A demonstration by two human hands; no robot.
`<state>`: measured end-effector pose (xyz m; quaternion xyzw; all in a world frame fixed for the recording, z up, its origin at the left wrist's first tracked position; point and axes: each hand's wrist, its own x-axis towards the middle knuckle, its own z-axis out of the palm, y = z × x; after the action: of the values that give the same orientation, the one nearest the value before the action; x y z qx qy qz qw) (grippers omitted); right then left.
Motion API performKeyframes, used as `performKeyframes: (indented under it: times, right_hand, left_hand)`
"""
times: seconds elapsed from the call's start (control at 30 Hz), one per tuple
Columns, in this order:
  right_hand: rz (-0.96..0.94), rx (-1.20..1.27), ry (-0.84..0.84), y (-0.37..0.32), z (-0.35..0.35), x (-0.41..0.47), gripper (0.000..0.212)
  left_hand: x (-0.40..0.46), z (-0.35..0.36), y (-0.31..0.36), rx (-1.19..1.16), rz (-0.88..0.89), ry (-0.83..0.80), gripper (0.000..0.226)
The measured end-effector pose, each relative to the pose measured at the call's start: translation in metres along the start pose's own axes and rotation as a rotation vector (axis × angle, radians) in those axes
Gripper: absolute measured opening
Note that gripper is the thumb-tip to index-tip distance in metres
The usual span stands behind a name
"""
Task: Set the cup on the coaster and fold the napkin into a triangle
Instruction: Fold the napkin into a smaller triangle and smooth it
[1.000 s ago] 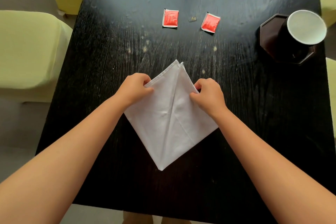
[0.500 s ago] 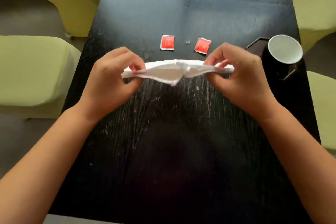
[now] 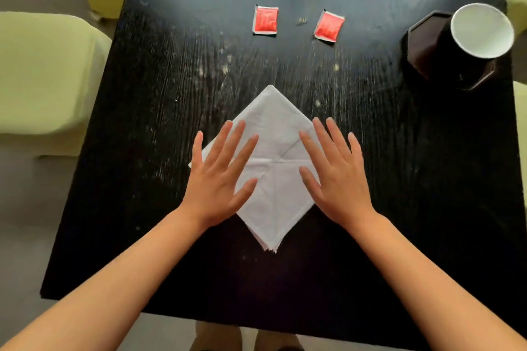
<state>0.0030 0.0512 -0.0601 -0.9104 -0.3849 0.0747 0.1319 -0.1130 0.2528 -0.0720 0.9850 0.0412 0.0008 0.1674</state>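
At the far left a pale green chair point(image 3: 42, 80) stands beside the black table point(image 3: 159, 111). Next comes the left hand point(image 3: 219, 177), flat with its fingers spread wide, palm down on the left part of the white napkin point(image 3: 273, 134); it grips nothing. The napkin lies flat on the table near the middle, set as a diamond with one corner pointing away and one pointing toward the person, with crease lines crossing at its centre and stacked layer edges showing at the near corner. Beyond it, toward the far edge, two red packets lie well apart from the napkin: the left packet point(image 3: 265, 20) and the right packet point(image 3: 329, 26), with a small crumb between them. The right hand point(image 3: 339, 177) is likewise flat and spread wide, palm down on the napkin's right part, holding nothing. At the far right the cup point(image 3: 482, 31), dark outside and white inside, stands on the dark eight-sided coaster point(image 3: 422, 45), well apart from both hands
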Motion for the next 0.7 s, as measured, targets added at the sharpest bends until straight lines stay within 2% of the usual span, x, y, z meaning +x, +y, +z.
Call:
performKeyframes:
  times: [0.17,0.3,0.37,0.43,0.53,0.6,0.7]
  right_hand:
    - [0.105,-0.130,-0.216,0.004,0.043,0.024,0.066]
    - [0.111,-0.134,-0.134,0.006,0.051,0.025,0.064]
    - [0.060,-0.126,-0.061,0.002,0.046,0.039,0.061]
    - [-0.072,-0.145,-0.037,-0.005,0.043,0.069,0.057]
    - [-0.243,-0.179,-0.185,-0.011,0.048,0.119,0.056]
    - [-0.279,-0.215,-0.241,-0.005,0.056,0.137,0.057]
    - [-0.249,-0.225,-0.190,-0.001,0.062,0.140,0.060]
  left_hand:
    - [0.019,0.042,-0.008,0.075,-0.245,-0.114,0.075]
    - [0.018,0.052,-0.011,0.065,-0.255,-0.085,0.078]
    - [0.019,0.051,-0.011,0.057,-0.260,-0.079,0.078]
    - [0.019,0.050,-0.010,0.058,-0.263,-0.086,0.078]
    - [0.019,0.050,-0.010,0.081,-0.271,-0.092,0.078]
    - [0.019,0.051,-0.011,0.090,-0.264,-0.089,0.078]
    - [0.017,0.049,-0.012,0.075,-0.217,-0.086,0.075]
